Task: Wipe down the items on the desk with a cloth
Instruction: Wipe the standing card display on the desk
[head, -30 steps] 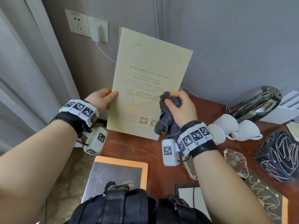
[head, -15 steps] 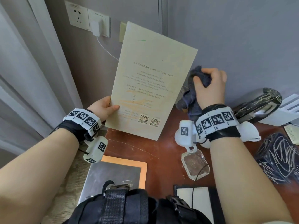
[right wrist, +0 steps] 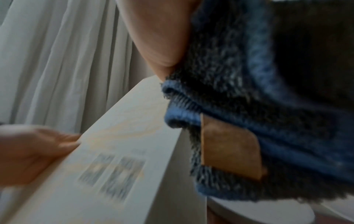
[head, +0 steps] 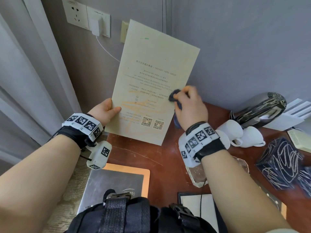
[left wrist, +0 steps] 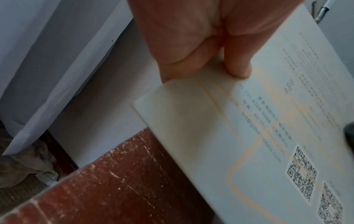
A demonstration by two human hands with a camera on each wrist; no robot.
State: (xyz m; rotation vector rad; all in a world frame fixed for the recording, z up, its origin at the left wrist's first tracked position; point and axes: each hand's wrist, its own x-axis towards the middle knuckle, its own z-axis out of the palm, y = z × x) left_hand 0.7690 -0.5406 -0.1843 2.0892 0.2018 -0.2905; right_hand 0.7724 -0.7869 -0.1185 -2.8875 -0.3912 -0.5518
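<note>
A cream printed card with two QR codes is held upright above the desk's back left corner. My left hand pinches its lower left edge, thumb on the printed face. My right hand grips a bunched dark blue-grey cloth and presses it against the card's right edge at mid height. In the right wrist view the cloth fills the right half, meeting the card at its edge.
The red-brown desk carries two white cups, a shiny kettle, a glass ashtray, a dark patterned box and an orange-edged folder. Wall sockets and curtain lie left.
My right hand with the cloth rose beside the card's upper right edge, then came back down onto its right edge. The left hand kept hold of the card, which shifted slightly.
</note>
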